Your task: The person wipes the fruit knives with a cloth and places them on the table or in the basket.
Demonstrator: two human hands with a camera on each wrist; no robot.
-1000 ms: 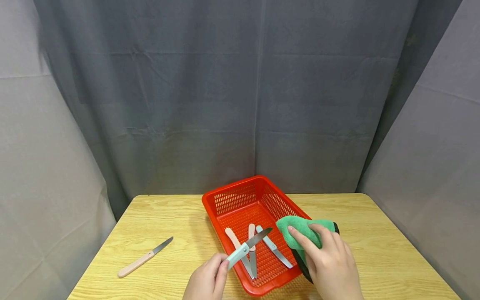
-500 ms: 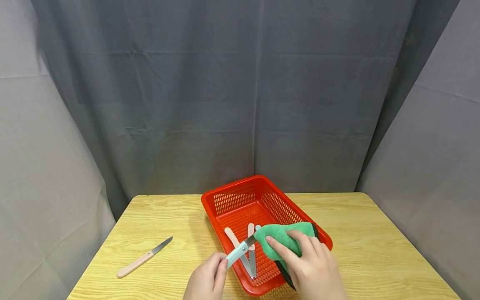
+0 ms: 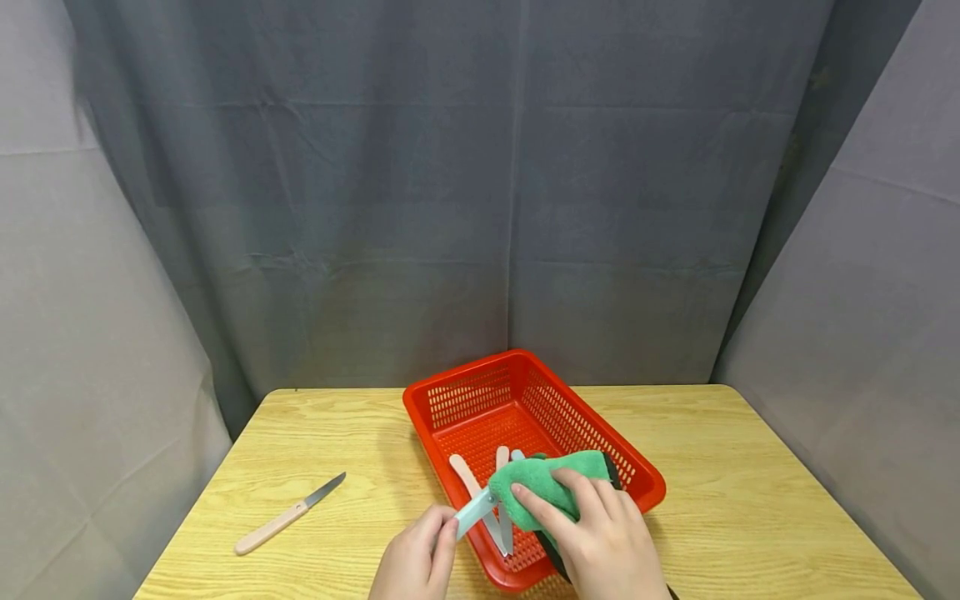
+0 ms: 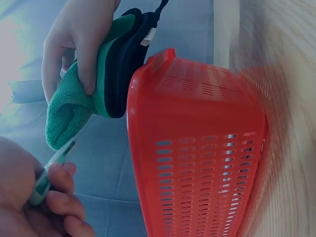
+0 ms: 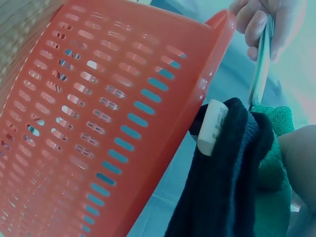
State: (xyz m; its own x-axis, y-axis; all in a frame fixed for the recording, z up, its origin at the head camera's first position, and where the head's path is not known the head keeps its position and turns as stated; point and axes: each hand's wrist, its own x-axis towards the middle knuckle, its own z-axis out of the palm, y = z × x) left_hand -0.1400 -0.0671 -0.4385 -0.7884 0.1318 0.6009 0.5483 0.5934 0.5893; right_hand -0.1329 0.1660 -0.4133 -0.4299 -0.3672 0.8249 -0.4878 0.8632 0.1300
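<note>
L hand (image 3: 414, 554) grips knife hndl (image 3: 474, 511); R hand (image 3: 603, 533) holds green cloth (image 3: 536, 482).
Cloth, off knife a sec ago, now reaches hndl; wipe likely underway.

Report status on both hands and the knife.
Left hand grips knife's light-blue handle. Right hand holds green cloth over blade. Red basket beneath; nothing visibly blocking.

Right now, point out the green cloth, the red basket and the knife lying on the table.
Green cloth (image 3: 536, 477), head view: upper surface.
Red basket (image 3: 483, 431), head view: bare floor, far end.
Knife (image 3: 293, 513), head view: handle, close to the blade.
</note>
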